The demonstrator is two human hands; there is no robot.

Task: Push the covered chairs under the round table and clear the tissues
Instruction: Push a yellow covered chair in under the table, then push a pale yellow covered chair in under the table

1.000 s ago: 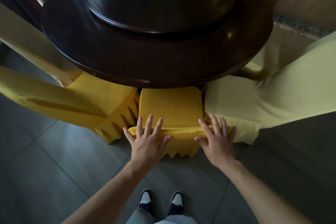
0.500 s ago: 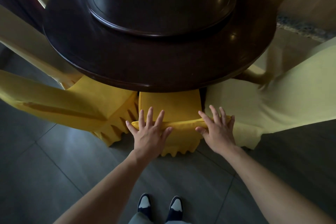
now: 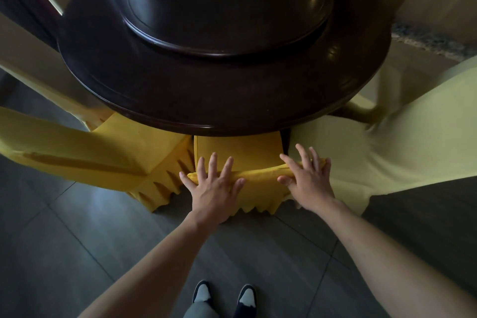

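A: Right now the left hand [image 3: 215,188] and right hand [image 3: 308,179] lie flat, fingers spread, on the middle chair [image 3: 240,152], whose seat is half under the desk [image 3: 232,95].

B: Risk: the loose cover slips, or it snags the neighbouring chairs beside it.

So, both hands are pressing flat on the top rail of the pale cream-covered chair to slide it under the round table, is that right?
Not quite. The head view shows the left hand and right hand pressing flat on the top rail of the deep yellow-covered chair, not the pale cream one, which stands beside it on the right. The round table part is right.
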